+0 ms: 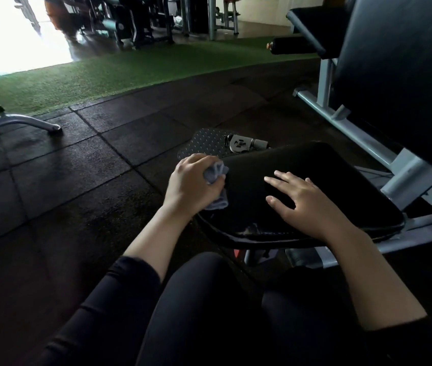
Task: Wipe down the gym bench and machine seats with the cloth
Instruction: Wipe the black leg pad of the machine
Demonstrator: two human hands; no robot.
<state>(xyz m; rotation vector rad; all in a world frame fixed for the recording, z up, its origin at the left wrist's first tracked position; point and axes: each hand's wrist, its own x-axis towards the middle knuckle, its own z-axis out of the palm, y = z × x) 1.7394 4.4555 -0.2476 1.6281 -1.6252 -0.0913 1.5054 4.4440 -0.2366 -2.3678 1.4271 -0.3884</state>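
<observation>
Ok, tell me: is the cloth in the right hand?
No, the left hand grips the cloth at the seat's edge; the right hand lies flat on it.

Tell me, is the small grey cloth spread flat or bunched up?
Bunched up. The small grey cloth is crumpled inside the left hand, at the left edge of the black padded seat.

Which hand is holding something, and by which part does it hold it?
The left hand grips the grey cloth, bunched in its fist, at the seat pad's left edge. The right hand lies flat on the pad, holding nothing.
</observation>
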